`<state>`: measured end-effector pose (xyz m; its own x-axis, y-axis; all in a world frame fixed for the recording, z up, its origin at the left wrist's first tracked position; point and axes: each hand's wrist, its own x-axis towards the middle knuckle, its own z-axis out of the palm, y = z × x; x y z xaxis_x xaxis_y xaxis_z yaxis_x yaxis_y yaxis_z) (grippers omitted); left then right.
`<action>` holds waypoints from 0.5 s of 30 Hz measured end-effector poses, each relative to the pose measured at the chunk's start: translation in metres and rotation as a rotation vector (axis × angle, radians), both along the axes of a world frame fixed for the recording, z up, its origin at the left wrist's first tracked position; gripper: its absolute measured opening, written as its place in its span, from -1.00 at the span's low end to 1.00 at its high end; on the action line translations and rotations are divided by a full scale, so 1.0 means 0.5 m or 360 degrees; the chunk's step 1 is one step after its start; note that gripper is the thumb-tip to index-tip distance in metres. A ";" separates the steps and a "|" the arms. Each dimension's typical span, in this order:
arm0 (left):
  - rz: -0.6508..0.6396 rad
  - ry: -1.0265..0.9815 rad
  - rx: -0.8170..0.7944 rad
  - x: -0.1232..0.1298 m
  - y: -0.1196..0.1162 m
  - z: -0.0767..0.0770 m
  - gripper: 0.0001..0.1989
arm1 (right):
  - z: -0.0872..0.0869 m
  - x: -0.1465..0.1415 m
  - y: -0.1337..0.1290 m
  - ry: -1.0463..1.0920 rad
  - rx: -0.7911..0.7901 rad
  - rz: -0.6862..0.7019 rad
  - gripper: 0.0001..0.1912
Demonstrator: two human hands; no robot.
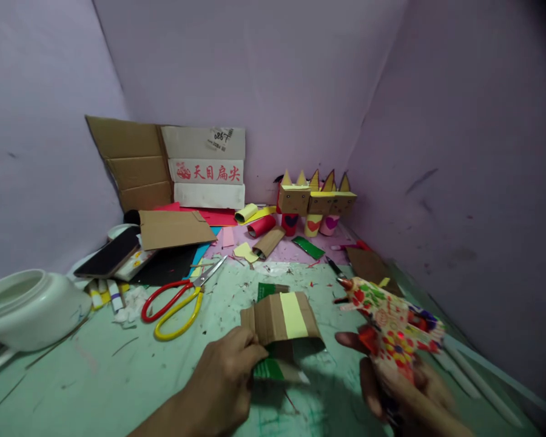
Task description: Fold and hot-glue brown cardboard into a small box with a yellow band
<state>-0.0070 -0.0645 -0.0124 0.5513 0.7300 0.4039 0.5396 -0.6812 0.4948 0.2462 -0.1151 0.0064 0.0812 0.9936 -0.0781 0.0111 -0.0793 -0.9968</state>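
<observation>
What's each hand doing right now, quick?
Left hand: closed, holding the bent cardboard piece at its edge.
Right hand: holding the flower-patterned glue gun.

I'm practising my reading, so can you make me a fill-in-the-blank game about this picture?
1. The left hand holds bent cardboard; the flowery glue gun is in the ____ hand.
2. The scissors have one red handle and one ____ handle.
3. Near the back wall stand ____ figures with box-shaped heads.
4. The white pot sits at the picture's ____ edge.

Missing words: right; yellow; three; left.
</observation>
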 end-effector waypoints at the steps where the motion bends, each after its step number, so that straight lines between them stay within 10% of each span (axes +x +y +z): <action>1: -0.0001 -0.0023 0.0026 0.008 0.010 -0.002 -0.64 | 0.000 -0.003 0.012 -0.0030 0.0027 0.0013 -0.50; 15: 0.0051 0.0214 0.1295 0.006 0.085 0.048 -0.74 | 0.039 -0.033 0.179 -0.0049 0.0269 0.0030 -0.61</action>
